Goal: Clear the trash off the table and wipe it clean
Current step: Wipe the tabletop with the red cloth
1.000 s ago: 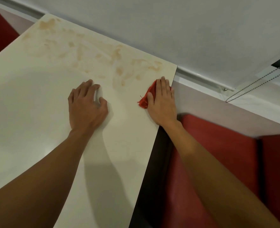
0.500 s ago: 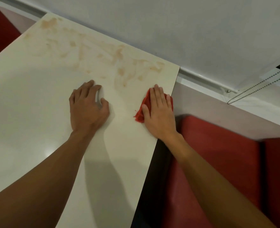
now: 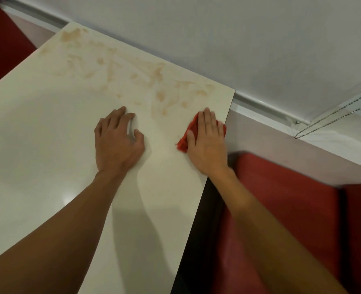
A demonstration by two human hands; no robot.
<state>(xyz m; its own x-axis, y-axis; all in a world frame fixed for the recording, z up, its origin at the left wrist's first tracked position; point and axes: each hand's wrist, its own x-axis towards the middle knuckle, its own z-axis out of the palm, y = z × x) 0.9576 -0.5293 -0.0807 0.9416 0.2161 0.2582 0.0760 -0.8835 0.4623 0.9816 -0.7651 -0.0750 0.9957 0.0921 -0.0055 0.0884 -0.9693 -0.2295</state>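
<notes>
Pressing the crumpled red cloth point(image 3: 182, 144) flat-fingered, the right hand point(image 3: 207, 145) should sweep brown smears point(image 3: 158, 81) beyond it (left hand point(image 3: 118, 143) rests relaxed).

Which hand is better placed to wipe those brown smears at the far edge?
Right. The right hand presses the red cloth just short of the brown smears; the left hand rests on the table holding nothing.

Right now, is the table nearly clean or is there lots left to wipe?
Partly done. No trash shows on the glossy white table, and its near half looks clean. In hand: the right hand presses a crumpled red cloth flat near the table's right edge, while the left hand rests on the tabletop. Left to do: the brownish smears across the far end, beyond both hands, need wiping.
</notes>
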